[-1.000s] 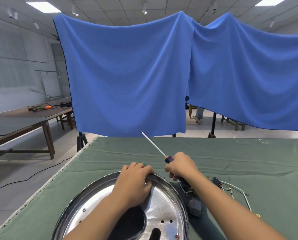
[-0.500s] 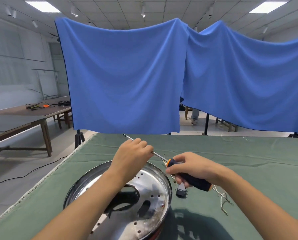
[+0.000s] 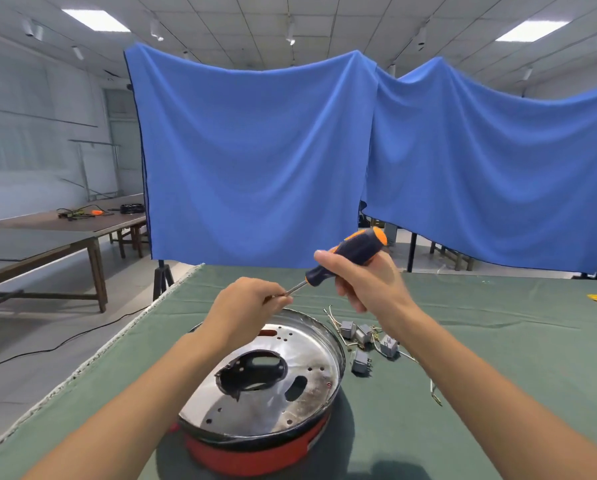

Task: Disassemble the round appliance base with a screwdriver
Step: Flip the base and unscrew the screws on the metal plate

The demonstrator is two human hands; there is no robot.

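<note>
I have the screwdriver (image 3: 345,258) up in the air over the far side of the desk (image 3: 497,358), well above the work; my right hand (image 3: 368,280) is wrapped round its black-and-orange handle, and my left hand (image 3: 248,303) pinches the thin metal shaft low down, so the tip itself is hidden inside those fingers and I cannot tell exactly where it points; the tool's long axis runs on a slant, handle high and to the far right, shaft dropping toward the near left; the round appliance base (image 3: 265,386) sits on the green desk directly below and nearer to me than both hands, its shiny metal plate facing up over a red lower body, tilted a little so the far rim stands higher; the left hand is the nearer of the two to it, hanging just above the far rim, apart from it as far as I can judge; the plate shows a large dark opening, an oval slot and scattered small holes, but I cannot make out from here which of these still holds a screw; a cluster of small grey parts with wires (image 3: 366,344) lies on the desk just right of the base; my judgement is that the tip has to be swung down and toward me to reach the plate.
</note>
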